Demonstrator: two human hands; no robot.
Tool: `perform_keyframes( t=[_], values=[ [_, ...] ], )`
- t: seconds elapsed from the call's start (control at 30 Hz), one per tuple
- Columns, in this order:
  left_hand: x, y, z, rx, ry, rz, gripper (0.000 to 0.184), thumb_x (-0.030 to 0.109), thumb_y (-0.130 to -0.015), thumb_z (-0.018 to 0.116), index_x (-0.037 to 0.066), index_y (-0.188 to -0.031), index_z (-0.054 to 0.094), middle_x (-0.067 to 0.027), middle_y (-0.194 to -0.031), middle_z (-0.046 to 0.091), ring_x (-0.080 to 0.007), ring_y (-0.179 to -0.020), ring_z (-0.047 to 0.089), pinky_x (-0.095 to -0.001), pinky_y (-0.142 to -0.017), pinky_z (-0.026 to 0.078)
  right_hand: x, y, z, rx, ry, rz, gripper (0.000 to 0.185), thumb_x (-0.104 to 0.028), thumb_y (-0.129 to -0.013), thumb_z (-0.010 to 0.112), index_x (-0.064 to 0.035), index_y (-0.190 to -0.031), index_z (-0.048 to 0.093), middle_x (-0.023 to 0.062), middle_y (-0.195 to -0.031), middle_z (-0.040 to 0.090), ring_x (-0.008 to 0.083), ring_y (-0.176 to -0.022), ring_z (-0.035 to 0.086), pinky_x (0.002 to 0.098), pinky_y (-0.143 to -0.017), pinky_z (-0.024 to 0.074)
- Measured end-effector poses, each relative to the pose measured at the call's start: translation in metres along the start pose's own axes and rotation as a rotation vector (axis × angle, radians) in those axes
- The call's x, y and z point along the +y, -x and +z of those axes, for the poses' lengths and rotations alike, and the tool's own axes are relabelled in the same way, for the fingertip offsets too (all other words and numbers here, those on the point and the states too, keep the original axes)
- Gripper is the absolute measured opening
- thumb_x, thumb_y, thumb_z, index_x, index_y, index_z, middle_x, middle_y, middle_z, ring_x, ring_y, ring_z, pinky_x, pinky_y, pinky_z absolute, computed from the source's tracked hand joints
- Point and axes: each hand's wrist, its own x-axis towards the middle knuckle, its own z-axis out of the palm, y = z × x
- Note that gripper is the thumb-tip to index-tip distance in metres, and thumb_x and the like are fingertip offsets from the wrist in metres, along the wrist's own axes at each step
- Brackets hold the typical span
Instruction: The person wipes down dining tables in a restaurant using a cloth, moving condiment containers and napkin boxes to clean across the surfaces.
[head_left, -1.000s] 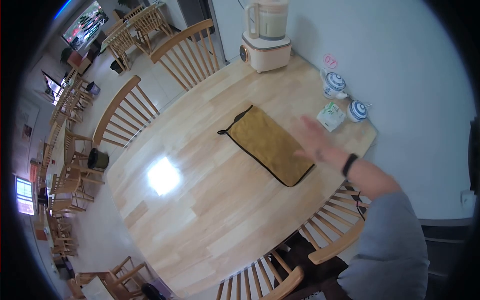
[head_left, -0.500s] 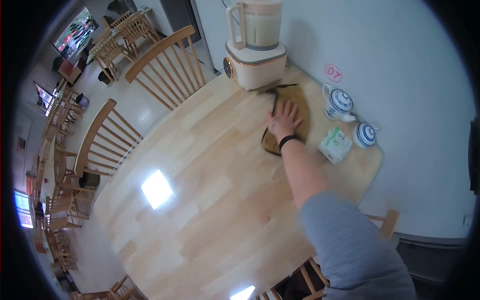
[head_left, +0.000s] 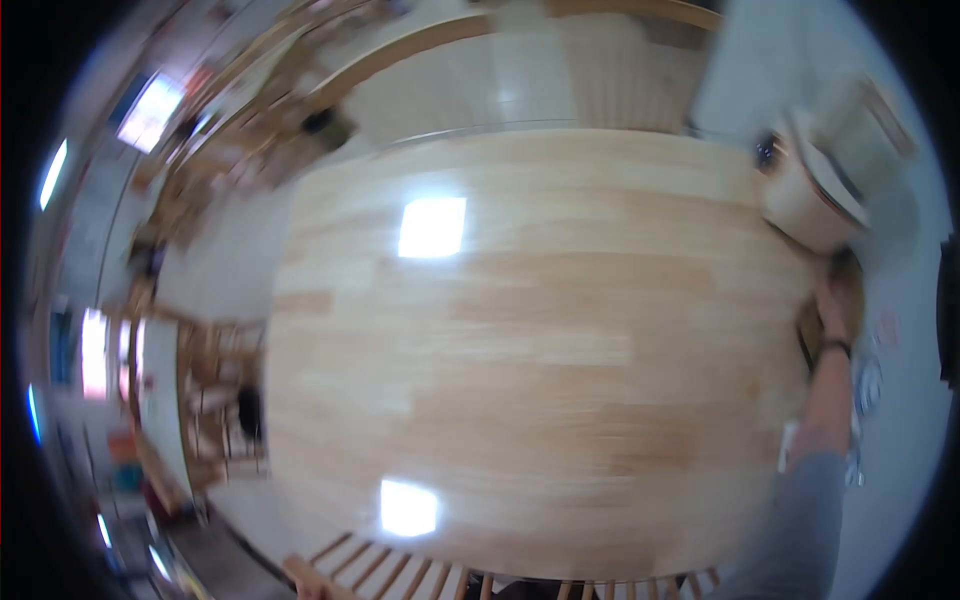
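Observation:
My right hand (head_left: pixel 831 310) is at the far right of the wooden table (head_left: pixel 520 330), its fingers blurred and their spread hard to make out. It rests on or against the brown cloth (head_left: pixel 808 335), which has a dark edge and is partly hidden under the hand. Just above the hand stands the white blender (head_left: pixel 812 195), with its jug leaning toward the right in this view. A dark band circles my wrist. My left hand is out of view.
Along the wall, a blue-and-white pot (head_left: pixel 868 388) is partly behind my forearm. A white packet (head_left: pixel 788 445) shows beside the arm. Chair backs (head_left: pixel 400 575) line the near edge, and another chair (head_left: pixel 410 45) stands beyond the far edge. More furniture is at left.
The view has swung left, so blender, cloth and arm now appear at the far right. Since the first frame, my right hand has come down on the cloth, which has moved close to the blender.

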Motion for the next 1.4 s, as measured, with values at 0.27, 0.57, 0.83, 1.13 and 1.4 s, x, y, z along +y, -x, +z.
perform_keyframes(
  t=[0.27,0.57,0.83,1.13,1.4],
  values=[
    [-0.029,0.014,0.020,-0.143,0.282,0.294,0.044,0.006,-0.093,0.059,-0.001,-0.130,0.037,-0.0124,-0.112,0.059,-0.0198,-0.098,0.062,-0.0354,-0.083,0.056,-0.094,0.141,0.036,-0.027,0.114,0.066,0.098,-0.083,-0.085,0.029,-0.0226,-0.158,0.004,0.0119,-0.165,-0.001,0.0412,-0.150,0.000,0.0757,-0.107,0.0089],
    [-0.018,0.027,0.025,-0.101,-0.015,0.543,0.061,0.030,-0.095,0.063,-0.012,-0.120,0.026,-0.0285,-0.099,0.060,-0.0370,-0.092,0.066,-0.0420,-0.076,0.055,-0.356,0.487,0.001,-0.141,0.271,-0.655,0.091,-0.060,-0.091,0.049,-0.0171,-0.158,0.005,0.0147,-0.164,-0.008,0.0383,-0.150,-0.008,0.0752,-0.108,0.0096],
    [-0.024,0.008,-0.006,-0.508,-0.034,0.630,0.073,0.044,-0.094,0.060,-0.015,-0.121,0.027,-0.0321,-0.091,0.064,-0.0437,-0.082,0.067,-0.0452,-0.070,0.056,-0.485,0.869,0.001,-0.394,0.161,-1.628,0.090,-0.040,-0.085,0.060,-0.0104,-0.157,0.015,0.0196,-0.163,0.000,0.0385,-0.151,-0.005,0.0706,-0.112,0.0009],
    [-0.142,-0.161,-0.180,-0.520,0.010,1.023,0.051,0.036,-0.093,0.061,0.006,-0.134,0.051,-0.0195,-0.111,0.064,-0.0343,-0.096,0.064,-0.0429,-0.086,0.051,-0.530,0.943,0.079,-0.579,-0.929,-0.849,0.045,-0.010,-0.091,0.045,-0.0012,-0.135,0.045,0.0196,-0.136,0.047,0.0343,-0.127,0.044,0.0349,-0.107,0.0349],
    [-0.255,-0.248,-0.399,-0.027,0.437,0.464,0.048,0.031,-0.093,0.061,0.003,-0.131,0.053,-0.0202,-0.122,0.063,-0.0331,-0.106,0.066,-0.0407,-0.090,0.053,-0.575,1.080,-0.013,-0.344,0.039,-1.879,0.025,-0.023,-0.092,0.055,-0.0030,-0.107,0.059,0.0116,-0.098,0.067,0.0303,-0.093,0.066,0.0393,-0.083,0.0522]
  ],
)
